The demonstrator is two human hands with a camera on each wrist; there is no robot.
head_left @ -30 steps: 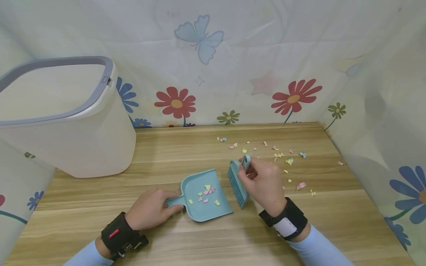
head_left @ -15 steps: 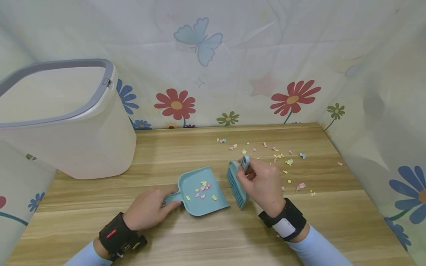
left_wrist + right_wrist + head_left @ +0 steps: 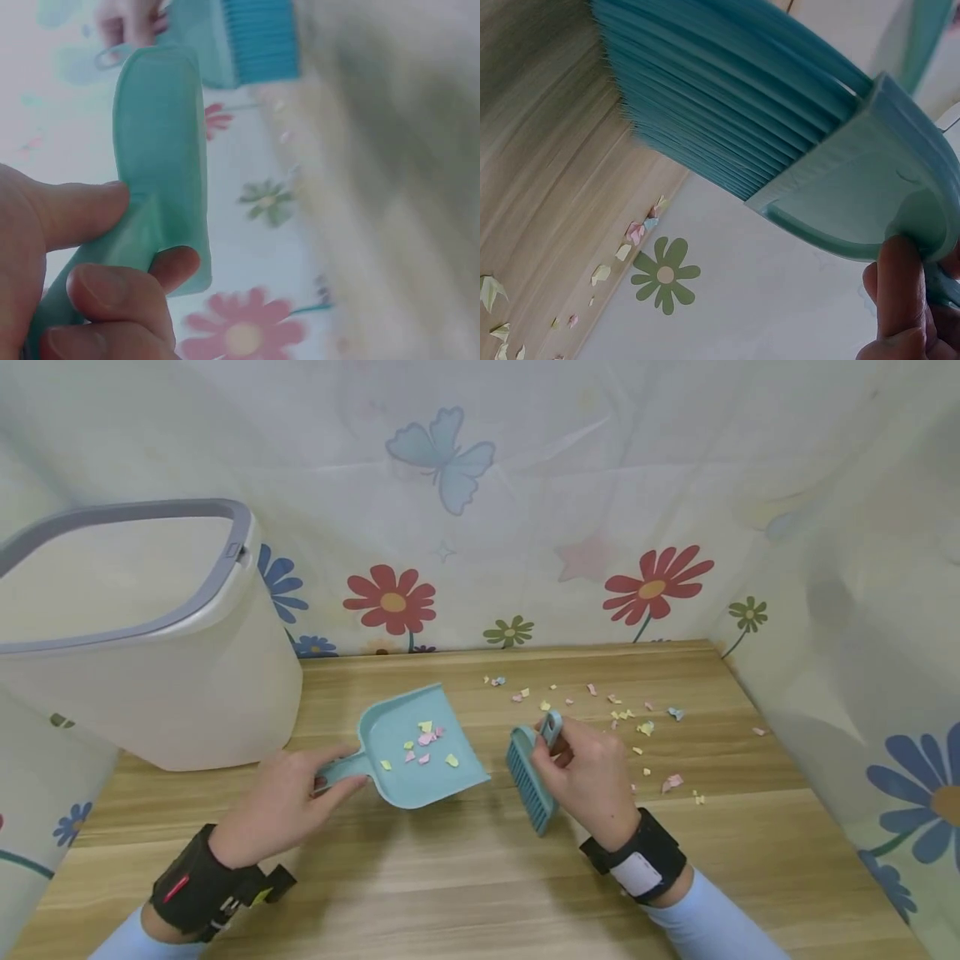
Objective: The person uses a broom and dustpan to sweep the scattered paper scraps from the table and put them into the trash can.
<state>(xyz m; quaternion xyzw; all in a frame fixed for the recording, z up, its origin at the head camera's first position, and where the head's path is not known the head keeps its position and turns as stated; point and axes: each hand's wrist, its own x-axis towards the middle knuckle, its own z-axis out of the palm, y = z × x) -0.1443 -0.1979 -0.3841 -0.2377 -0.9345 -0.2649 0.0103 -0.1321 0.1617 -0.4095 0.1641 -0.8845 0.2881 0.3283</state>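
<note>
Blue-sleeved, the left hand [image 3: 270, 810] is gripping a dustpan [image 3: 420, 789] carrying paper scraps [image 3: 427, 738] over the middle of the worktop [image 3: 480, 893]; the right hand [image 3: 594, 777] is pinching a hand brush [image 3: 531, 781] just beside. Loose scraps [image 3: 672, 782] are lying toward the far right corner; a bin [image 3: 217, 693] is hiding the far left one.

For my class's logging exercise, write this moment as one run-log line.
left hand: grips dustpan; right hand: grips brush; dustpan: holds paper scraps; table: more scraps, loose; bin: at table's left

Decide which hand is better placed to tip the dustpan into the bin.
Probably the left hand: it grips the dustpan and is nearer the bin, while the right hand holds the brush.
</note>
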